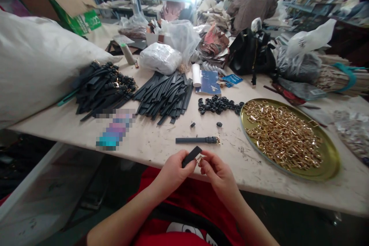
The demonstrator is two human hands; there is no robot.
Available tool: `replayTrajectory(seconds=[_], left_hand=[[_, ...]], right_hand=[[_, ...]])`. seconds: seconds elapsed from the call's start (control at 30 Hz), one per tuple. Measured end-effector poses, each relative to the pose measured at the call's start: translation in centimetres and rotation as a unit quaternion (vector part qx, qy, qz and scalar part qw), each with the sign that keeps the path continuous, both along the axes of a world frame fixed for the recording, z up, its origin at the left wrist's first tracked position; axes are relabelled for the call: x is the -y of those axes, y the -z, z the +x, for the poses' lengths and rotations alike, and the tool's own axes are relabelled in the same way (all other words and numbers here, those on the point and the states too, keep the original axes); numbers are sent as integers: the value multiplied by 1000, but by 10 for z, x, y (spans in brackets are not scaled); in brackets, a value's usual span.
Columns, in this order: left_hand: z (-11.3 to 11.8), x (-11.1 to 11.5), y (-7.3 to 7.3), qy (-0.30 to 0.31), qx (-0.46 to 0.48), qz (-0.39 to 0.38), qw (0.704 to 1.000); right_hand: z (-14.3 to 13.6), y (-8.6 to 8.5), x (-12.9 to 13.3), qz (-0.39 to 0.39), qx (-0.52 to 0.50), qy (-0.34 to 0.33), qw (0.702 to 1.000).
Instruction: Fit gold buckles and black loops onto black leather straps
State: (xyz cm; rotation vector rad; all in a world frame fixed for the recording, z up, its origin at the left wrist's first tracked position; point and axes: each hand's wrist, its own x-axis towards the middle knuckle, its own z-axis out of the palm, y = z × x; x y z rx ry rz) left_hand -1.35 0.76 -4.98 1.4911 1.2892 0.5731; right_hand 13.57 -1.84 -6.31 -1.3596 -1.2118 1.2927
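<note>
Working at the tabletop's (157,147) near edge, the left hand (173,168) clasps a black strap (191,156); beside its end, a gold buckle (199,159) is pinched in the right hand's (216,170) grip. Holding the strap steady and buckle square should help.

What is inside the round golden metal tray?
Many small, shiny golden metal buckles lie heaped in the tray, whose bare surface shows beside them. What lies under the buckles cannot be seen.
</note>
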Motion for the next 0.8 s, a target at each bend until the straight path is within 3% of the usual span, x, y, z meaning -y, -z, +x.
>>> replayTrajectory(seconds=[0.13,0.3,0.43,0.53,0.67,0.8], left_hand=[[-3,-10,-4,45,-15,8,999],[-1,-16,-5,42,-16,6,999],[1,-17,-11,4,38,-18,999],[2,-14,-16,-8,67,-7,998],[1,-6,-15,6,14,14,1000],[1,3,-12,18,-38,19,999]], right_hand=[[5,0,-10,16,65,-46,997],[9,-5,-16,26,85,-80,993],[5,-10,-12,-11,-19,-81,996],[2,-14,-9,-69,-139,-113,982],[-1,-11,-7,-115,-212,-74,968],[0,-5,-1,-50,-151,-5,987]])
